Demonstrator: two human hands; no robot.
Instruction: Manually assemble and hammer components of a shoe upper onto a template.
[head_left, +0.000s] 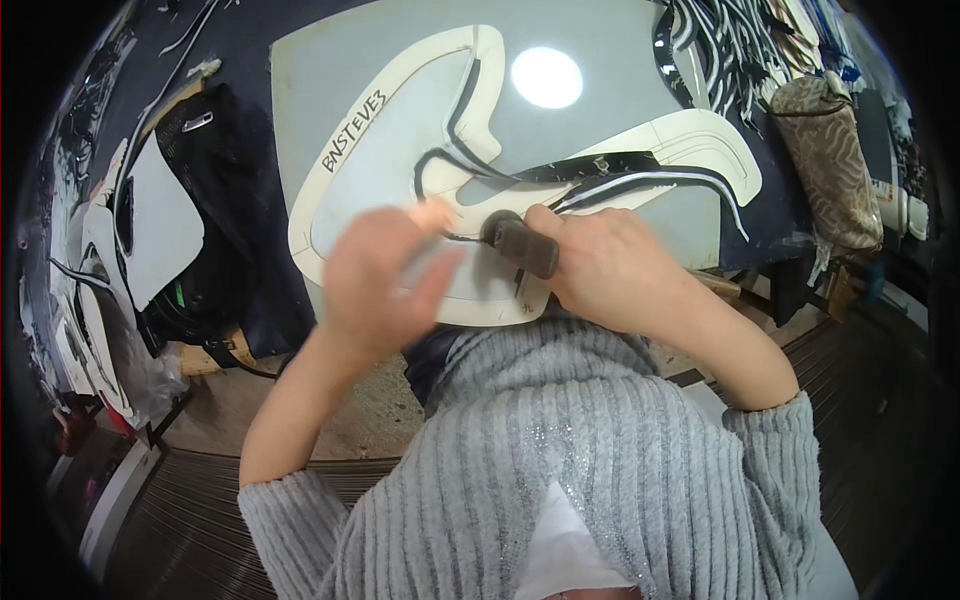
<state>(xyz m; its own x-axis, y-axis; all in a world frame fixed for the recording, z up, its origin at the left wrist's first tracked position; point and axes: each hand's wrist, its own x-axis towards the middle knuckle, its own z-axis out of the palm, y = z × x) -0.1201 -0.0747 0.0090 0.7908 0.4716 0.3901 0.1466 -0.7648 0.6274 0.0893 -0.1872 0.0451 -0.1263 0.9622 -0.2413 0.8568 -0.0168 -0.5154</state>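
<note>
One cream template (480, 208) is lying on a grey board (310, 75). Right hand (612, 262) is gripping a dark cylindrical tool (527, 248), fingers curled; left hand (375, 285) is blurring, fingers half-spread, hold unclear. Weak bracing could be letting the black edging (419, 180) shift.

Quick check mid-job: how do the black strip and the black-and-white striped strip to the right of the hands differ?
The black strip is plain dark for most of its length; the striped strip carries pale lines. The black strip's right end is broad; the striped strip's narrows and curves toward the wearer. Both are long and lie partly over the cream template.
</note>
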